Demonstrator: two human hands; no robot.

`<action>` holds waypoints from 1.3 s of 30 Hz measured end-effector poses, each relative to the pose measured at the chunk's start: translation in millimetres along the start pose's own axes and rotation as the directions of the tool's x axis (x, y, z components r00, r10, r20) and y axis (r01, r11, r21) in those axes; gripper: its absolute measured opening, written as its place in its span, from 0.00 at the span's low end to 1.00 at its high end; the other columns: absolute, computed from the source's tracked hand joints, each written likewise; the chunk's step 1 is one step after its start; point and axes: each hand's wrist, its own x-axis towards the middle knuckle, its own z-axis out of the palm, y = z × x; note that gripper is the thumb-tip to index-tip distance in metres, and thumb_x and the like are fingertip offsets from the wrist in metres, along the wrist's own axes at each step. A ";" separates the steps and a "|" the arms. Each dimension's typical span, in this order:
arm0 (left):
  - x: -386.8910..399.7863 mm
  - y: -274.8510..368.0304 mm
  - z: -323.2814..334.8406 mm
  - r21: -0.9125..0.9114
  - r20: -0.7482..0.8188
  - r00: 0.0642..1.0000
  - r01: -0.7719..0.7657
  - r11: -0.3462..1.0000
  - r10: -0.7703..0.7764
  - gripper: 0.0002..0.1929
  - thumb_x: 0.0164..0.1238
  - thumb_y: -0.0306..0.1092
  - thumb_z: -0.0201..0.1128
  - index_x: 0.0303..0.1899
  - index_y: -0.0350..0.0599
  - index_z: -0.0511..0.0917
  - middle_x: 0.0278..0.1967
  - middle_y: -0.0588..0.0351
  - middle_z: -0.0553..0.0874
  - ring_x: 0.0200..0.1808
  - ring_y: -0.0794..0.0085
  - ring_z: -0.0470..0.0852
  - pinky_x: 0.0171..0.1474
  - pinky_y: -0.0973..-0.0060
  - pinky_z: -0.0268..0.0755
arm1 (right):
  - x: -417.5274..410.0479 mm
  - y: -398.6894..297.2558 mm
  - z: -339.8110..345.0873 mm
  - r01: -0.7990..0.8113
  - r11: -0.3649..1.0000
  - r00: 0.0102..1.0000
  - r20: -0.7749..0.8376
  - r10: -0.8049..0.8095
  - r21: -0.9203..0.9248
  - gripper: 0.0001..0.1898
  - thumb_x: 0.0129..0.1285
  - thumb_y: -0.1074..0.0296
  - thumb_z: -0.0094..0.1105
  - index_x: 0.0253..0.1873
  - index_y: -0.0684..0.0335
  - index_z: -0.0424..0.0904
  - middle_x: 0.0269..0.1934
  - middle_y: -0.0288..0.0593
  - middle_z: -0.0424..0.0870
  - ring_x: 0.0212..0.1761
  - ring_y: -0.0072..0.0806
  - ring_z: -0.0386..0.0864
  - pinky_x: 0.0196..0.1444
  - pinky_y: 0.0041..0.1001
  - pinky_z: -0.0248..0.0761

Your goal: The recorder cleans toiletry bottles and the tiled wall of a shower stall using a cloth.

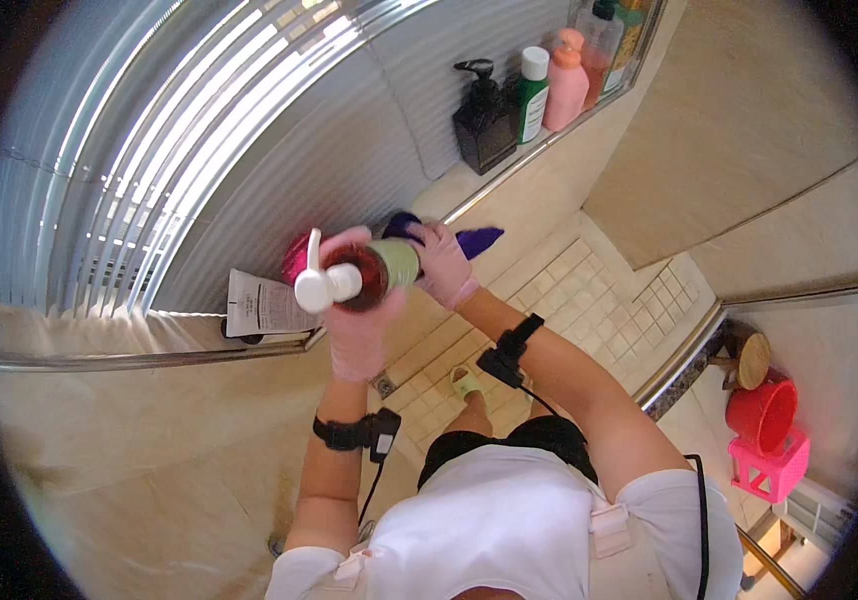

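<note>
My left hand (358,341), in a pink glove, grips a pump bottle (399,262) with a white pump head (320,289), reddish-brown contents and a pale green label. The bottle is tilted, its pump towards me. At its base, my right hand (444,266), also gloved in pink, holds a dark purple cloth (480,241). Some of the cloth hangs beyond the fingers over the ledge's edge. Just behind the bottle shows a magenta object (295,259), mostly hidden. Left of it on the window ledge stands a white squeeze tube (264,304) bearing print.
Along the ledge (436,196) stand a black pump bottle (484,124), a green bottle with white cap (532,97), a pink pump bottle (566,86) and others. Louvred glass (196,150) rises behind. A red bucket (763,412) and pink stool (772,465) sit at right.
</note>
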 end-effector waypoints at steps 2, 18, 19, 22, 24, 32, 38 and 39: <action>18.9 -2.3 19.9 -0.104 -0.047 0.998 0.023 0.994 -0.028 0.32 0.38 0.17 0.67 0.52 0.42 0.67 0.47 0.58 0.74 0.51 0.73 0.72 0.58 0.74 0.63 | -12.8 0.2 -16.3 -0.026 0.998 0.993 0.115 0.019 0.060 0.30 0.44 0.67 0.66 0.56 0.50 0.68 0.49 0.50 0.74 0.49 0.50 0.69 0.56 0.39 0.62; 66.1 -94.9 89.9 -0.146 0.028 0.977 0.215 0.966 -0.213 0.41 0.44 0.15 0.65 0.64 0.41 0.57 0.56 0.52 0.72 0.57 0.71 0.71 0.59 0.76 0.64 | -137.9 39.8 -99.6 -0.441 0.887 0.793 0.522 0.314 0.137 0.30 0.39 0.70 0.70 0.53 0.49 0.72 0.50 0.46 0.75 0.51 0.47 0.69 0.57 0.38 0.63; 64.2 -96.6 87.2 -0.206 0.042 0.982 0.190 0.960 -0.185 0.41 0.44 0.14 0.64 0.65 0.41 0.56 0.57 0.51 0.71 0.58 0.71 0.70 0.60 0.77 0.64 | -139.5 41.2 -97.3 -0.446 0.883 0.790 0.529 0.309 0.150 0.30 0.39 0.70 0.70 0.53 0.49 0.72 0.50 0.45 0.75 0.51 0.46 0.69 0.57 0.37 0.63; 60.1 -96.7 82.0 -0.173 0.010 0.992 0.127 0.977 -0.127 0.40 0.47 0.14 0.63 0.65 0.43 0.57 0.58 0.50 0.71 0.61 0.68 0.68 0.60 0.75 0.63 | -138.0 41.2 -88.6 -0.365 0.920 0.852 0.448 0.270 0.140 0.29 0.40 0.71 0.69 0.52 0.49 0.72 0.49 0.44 0.76 0.52 0.46 0.69 0.57 0.37 0.62; 48.5 -88.4 75.9 -0.005 -0.019 0.992 0.122 0.992 -0.122 0.40 0.48 0.15 0.62 0.66 0.42 0.55 0.60 0.49 0.68 0.64 0.67 0.65 0.63 0.73 0.59 | -132.0 41.0 -85.3 -0.333 0.930 0.872 0.425 0.241 0.156 0.28 0.40 0.71 0.68 0.52 0.49 0.72 0.48 0.44 0.76 0.51 0.45 0.70 0.57 0.37 0.63; -58.0 -58.2 -3.1 0.727 -0.282 0.918 0.014 0.686 0.279 0.34 0.47 0.28 0.69 0.58 0.39 0.63 0.54 0.47 0.69 0.53 0.63 0.68 0.57 0.67 0.59 | -85.7 15.9 -79.5 -0.541 0.621 0.838 0.294 0.460 0.568 0.34 0.40 0.83 0.64 0.58 0.59 0.67 0.53 0.44 0.74 0.56 0.35 0.72 0.59 0.30 0.64; -37.5 -48.8 -5.7 0.290 -0.587 0.809 0.220 0.931 -0.008 0.41 0.45 0.28 0.70 0.62 0.37 0.56 0.61 0.45 0.61 0.62 0.64 0.61 0.63 0.68 0.52 | 12.8 -42.8 -99.8 -0.367 0.212 0.878 0.262 0.400 0.906 0.42 0.37 0.84 0.64 0.63 0.64 0.59 0.56 0.46 0.69 0.59 0.33 0.68 0.62 0.28 0.60; -29.9 -48.7 -4.5 0.230 -0.596 0.794 0.315 0.921 -0.123 0.41 0.46 0.28 0.70 0.62 0.38 0.55 0.62 0.46 0.60 0.64 0.65 0.59 0.65 0.70 0.50 | 23.8 -46.7 -97.5 -0.368 0.219 0.878 0.260 0.402 0.904 0.42 0.37 0.84 0.64 0.63 0.64 0.59 0.56 0.46 0.69 0.59 0.33 0.68 0.62 0.28 0.60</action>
